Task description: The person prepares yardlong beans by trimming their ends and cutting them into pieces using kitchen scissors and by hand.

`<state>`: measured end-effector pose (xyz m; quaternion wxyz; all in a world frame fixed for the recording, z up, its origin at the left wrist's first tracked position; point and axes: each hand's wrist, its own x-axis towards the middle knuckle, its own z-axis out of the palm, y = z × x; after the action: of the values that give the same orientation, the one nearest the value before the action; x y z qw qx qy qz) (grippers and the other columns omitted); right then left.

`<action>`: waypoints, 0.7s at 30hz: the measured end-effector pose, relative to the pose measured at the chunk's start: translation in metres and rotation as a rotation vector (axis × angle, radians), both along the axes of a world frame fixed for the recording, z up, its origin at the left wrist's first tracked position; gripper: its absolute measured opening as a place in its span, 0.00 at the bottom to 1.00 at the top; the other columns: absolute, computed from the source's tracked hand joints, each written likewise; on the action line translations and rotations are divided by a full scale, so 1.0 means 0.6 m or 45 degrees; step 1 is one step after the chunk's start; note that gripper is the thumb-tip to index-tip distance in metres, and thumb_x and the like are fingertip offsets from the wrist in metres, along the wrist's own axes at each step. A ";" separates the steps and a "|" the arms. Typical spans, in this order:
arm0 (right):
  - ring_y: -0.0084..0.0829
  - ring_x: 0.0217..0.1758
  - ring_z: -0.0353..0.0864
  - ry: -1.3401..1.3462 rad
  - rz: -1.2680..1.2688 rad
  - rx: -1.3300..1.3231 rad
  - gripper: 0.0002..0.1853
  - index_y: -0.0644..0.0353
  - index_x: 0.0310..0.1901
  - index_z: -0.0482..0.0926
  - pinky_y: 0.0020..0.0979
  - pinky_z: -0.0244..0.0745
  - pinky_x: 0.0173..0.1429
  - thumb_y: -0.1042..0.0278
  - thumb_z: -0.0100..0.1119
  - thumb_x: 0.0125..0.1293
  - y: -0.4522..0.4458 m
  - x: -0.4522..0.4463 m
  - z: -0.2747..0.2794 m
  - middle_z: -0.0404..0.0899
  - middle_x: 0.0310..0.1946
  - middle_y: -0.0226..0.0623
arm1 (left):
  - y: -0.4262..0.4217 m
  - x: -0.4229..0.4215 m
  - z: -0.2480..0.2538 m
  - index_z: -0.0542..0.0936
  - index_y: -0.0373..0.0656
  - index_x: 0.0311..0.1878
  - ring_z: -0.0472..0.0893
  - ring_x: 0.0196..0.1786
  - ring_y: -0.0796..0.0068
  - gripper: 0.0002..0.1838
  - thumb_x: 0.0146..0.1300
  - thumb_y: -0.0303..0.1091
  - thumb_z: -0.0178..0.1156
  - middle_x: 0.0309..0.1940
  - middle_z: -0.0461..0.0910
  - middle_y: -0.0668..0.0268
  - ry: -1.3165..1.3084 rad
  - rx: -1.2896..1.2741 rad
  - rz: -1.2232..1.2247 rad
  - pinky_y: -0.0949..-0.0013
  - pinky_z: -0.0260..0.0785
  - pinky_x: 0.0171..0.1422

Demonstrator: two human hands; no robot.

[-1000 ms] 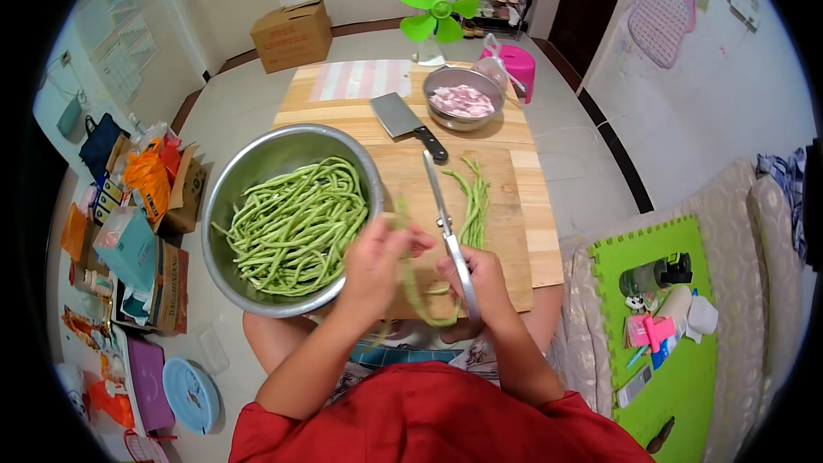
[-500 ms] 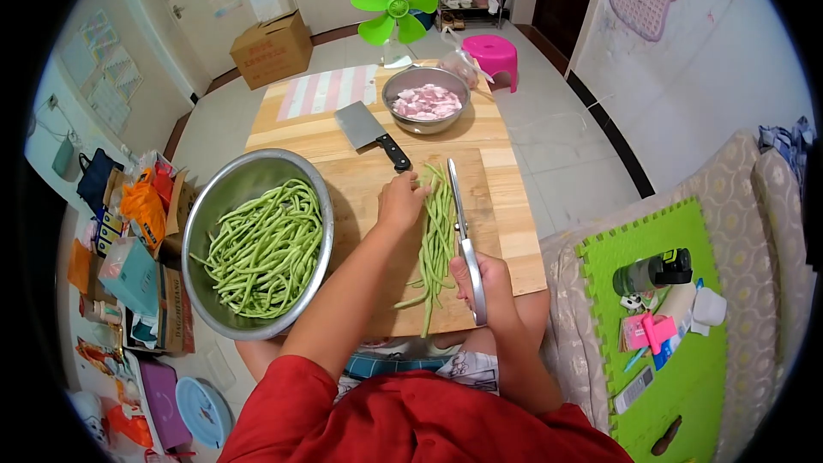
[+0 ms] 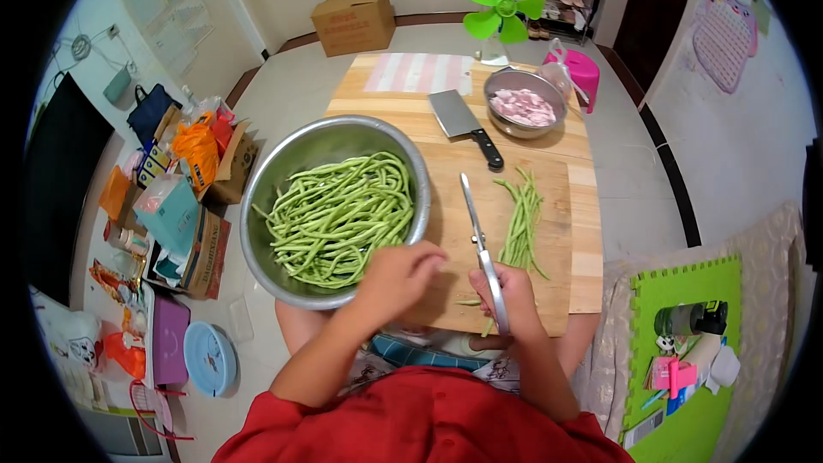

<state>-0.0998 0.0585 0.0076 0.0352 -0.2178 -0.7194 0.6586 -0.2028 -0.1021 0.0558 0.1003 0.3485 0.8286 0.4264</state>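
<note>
The scissors (image 3: 477, 240) slant over a cutting board (image 3: 451, 214), blades closed and tips pointing away from the person. The right hand (image 3: 506, 291) holds them, its grip wrapped around the handles. The left hand (image 3: 399, 281) is at the near right rim of a large metal bowl (image 3: 419, 197), fingers curled; whether its grip pinches anything I cannot tell. Long green beans (image 3: 343, 214) heap inside that bowl, left of the board. A loose bunch of beans (image 3: 519, 227) lies on the board, just right of the scissors, and a short green piece (image 3: 469, 302) lies between the hands. Beyond, on the wooden surface (image 3: 585, 236), are a cleaver (image 3: 453, 114) with a black handle, a smaller bowl (image 3: 547, 120) of pale pink meat (image 3: 523, 106) and a striped sheet (image 3: 418, 74). A green fan (image 3: 504, 8) stands at the far edge.
</note>
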 end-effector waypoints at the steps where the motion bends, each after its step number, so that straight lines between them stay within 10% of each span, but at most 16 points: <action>1: 0.19 0.17 0.63 -0.008 0.013 0.006 0.24 0.63 0.24 0.75 0.28 0.60 0.22 0.46 0.62 0.60 -0.013 -0.008 -0.001 0.67 0.12 0.30 | -0.032 -0.007 0.020 0.81 0.38 0.39 0.80 0.27 0.79 0.08 0.61 0.26 0.54 0.25 0.82 0.64 -0.072 0.061 0.140 0.74 0.70 0.32; 21: 0.16 0.12 0.66 0.210 0.203 -0.230 0.24 0.59 0.21 0.71 0.18 0.59 0.16 0.47 0.58 0.63 -0.163 -0.108 0.098 0.68 0.11 0.26 | -0.219 -0.230 -0.021 0.79 0.37 0.37 0.77 0.45 0.50 0.09 0.52 0.23 0.55 0.40 0.79 0.52 0.527 -0.419 0.677 0.55 0.70 0.49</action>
<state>-0.1649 -0.0393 0.0665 0.0219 -0.1073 -0.6668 0.7371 -0.3406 -0.2333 0.0434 -0.1288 0.1792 0.9504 0.2194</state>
